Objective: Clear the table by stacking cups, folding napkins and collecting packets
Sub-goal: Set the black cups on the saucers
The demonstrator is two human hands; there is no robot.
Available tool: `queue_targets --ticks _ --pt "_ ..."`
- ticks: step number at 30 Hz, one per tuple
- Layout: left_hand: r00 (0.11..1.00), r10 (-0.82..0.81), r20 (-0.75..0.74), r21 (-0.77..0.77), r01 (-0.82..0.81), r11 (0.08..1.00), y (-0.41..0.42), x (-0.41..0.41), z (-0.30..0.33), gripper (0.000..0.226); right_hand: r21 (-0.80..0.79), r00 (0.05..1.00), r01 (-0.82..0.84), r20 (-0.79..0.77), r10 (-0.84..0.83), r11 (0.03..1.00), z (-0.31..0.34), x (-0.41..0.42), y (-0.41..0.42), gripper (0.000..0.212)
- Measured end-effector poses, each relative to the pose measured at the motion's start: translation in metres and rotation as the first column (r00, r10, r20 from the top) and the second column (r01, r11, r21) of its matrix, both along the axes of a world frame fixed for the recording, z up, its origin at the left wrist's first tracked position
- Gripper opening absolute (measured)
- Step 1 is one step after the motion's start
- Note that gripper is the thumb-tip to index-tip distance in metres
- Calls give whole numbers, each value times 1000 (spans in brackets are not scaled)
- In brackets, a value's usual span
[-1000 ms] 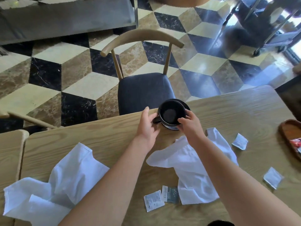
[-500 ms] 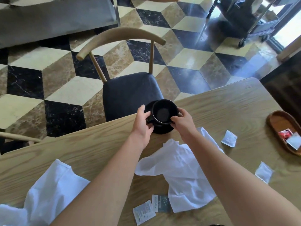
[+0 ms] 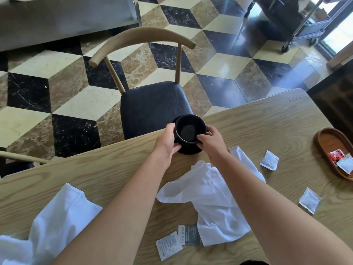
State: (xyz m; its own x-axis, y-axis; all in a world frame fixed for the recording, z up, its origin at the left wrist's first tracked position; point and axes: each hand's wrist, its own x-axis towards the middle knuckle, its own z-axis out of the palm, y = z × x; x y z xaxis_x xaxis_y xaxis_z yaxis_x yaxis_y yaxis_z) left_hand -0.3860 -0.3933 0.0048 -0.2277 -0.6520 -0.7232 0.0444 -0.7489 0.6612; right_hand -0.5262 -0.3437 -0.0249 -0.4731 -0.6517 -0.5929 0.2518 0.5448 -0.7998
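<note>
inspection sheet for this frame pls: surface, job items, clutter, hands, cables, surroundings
Surface: wooden table, pale grain, far edge next to a chair.
Job items: black cup on black saucer at the far edge; two crumpled white napkins; loose packets; wooden tray at right holding more packets.
Clutter: nothing seen.
Hands: left hand and right hand grip the cup from either side.
Cables: nothing seen.
Surroundings: chair with dark seat, cube-pattern marble floor, metal trolley at top right.
</note>
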Motion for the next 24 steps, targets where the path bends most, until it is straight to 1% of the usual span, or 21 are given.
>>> queue_targets --ticks 2,4,6,10,11,13,15,16,18,21,24 --pt "996 -6 86 -24 8 1000 1 -2 0 41 4 1000 -16 -23 16 1000 2 1 0 42" --pt "994 -9 110 -19 12 1000 3 -2 0 40 15 998 -36 -53 36 999 4 1 0 43" --pt "992 0 123 -14 2 1000 6 0 3 38 32 998 -36 -51 38 999 10 2 3 44" --pt "969 88 230 -85 -70 994 29 11 15 16 57 998 18 -68 -14 998 27 11 37 51" --pt "963 102 251 -104 -78 992 40 14 20 15 57 998 27 -63 -24 998 32 17 51 52" --pt "964 82 254 -118 -53 992 65 21 31 15 50 998 21 -55 -18 999 45 32 81 53" --pt "968 59 245 -137 -26 990 97 33 40 13 61 993 -26 -118 33 998 59 49 108 55" --pt "968 59 245 -153 -22 988 114 41 44 13 50 987 -41 -153 48 998 66 58 122 54" --pt "963 76 257 -185 -28 982 149 61 54 15 2 983 -64 -174 64 998 80 76 149 49" --pt "959 113 260 -215 -57 975 204 95 71 19 -46 987 -126 -105 121 991 98 104 190 43" --pt "968 153 199 -213 -110 971 259 124 91 20 -84 990 -133 -47 130 988 110 129 234 29"
